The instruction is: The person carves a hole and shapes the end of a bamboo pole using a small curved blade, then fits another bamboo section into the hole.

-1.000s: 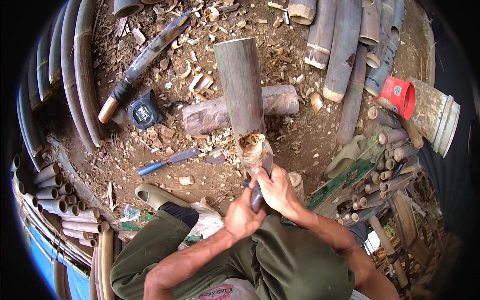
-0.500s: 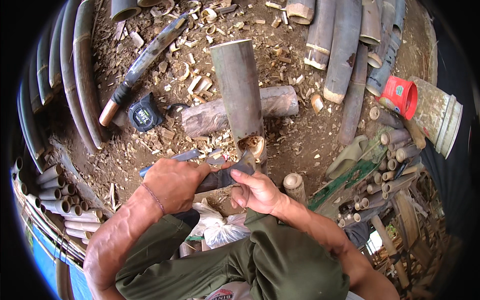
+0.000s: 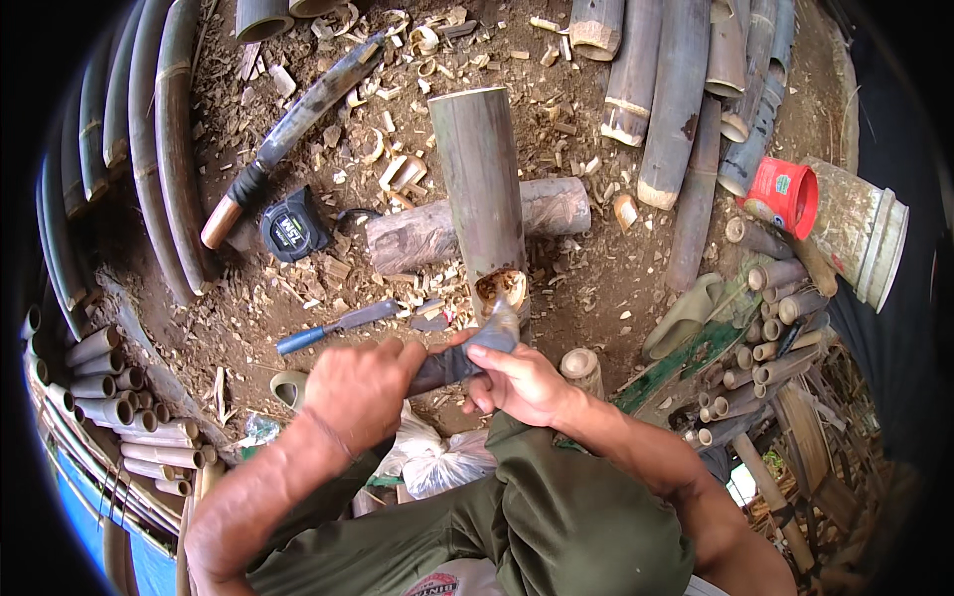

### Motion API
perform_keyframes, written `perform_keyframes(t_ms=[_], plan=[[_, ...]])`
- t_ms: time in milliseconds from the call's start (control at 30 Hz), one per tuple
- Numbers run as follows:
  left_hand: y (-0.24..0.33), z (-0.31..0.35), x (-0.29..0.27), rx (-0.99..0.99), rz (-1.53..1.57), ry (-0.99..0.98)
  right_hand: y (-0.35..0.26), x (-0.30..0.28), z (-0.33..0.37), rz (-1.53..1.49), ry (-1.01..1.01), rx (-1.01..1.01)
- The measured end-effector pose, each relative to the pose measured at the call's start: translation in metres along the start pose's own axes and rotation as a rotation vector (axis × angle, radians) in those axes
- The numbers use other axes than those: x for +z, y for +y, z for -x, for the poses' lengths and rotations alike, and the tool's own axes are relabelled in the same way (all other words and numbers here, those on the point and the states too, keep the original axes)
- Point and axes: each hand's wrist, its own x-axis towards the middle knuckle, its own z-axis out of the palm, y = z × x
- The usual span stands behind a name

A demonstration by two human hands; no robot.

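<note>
A thick bamboo tube (image 3: 475, 179) lies pointing away from me, propped across a shorter bamboo log (image 3: 407, 238). Its near end has a hollow cut (image 3: 494, 288) with a pale, rough rim. My left hand (image 3: 360, 392) is closed round the dark wrapped handle of a knife-like tool (image 3: 444, 370). Close to the tool's front, my right hand (image 3: 527, 382) grips it, thumb on top. The tool's narrow tip reaches into the cut; the blade's exact shape is unclear. Just beyond my left hand lies a blue-handled chisel (image 3: 338, 326).
A machete in a dark sheath (image 3: 308, 109) and a tape measure (image 3: 293, 226) lie to the left. Bamboo poles (image 3: 676, 109) stand at far right, near a red tub (image 3: 785, 196) and bucket (image 3: 855, 233). Cut bamboo pieces (image 3: 149, 417) are stacked at left. Shavings litter the soil.
My left hand has swung nearer to me, tilting the tool's handle so its front points more steeply into the cut. The blue-handled chisel, partly covered before, now shows fully.
</note>
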Motion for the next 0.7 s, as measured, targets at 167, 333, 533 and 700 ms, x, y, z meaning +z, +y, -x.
perform_keyframes(t_ms=[167, 333, 533, 700], plan=[[-0.020, -0.012, 0.023, -0.017, 0.373, -0.238, -0.008, 0.015, 0.003, 0.205, 0.207, 0.033], [0.036, -0.010, 0.086, -0.222, 0.788, -0.106, -0.007, 0.009, 0.009, 0.744, 0.446, -0.114], [0.123, -0.044, 0.125, -0.406, 1.267, 0.121, -0.013, -0.010, 0.017, 1.476, 0.645, -0.312], [0.150, -0.067, 0.159, -0.022, 1.438, 0.448, -0.039, 0.003, 0.072, 1.559, 0.233, -0.741]])
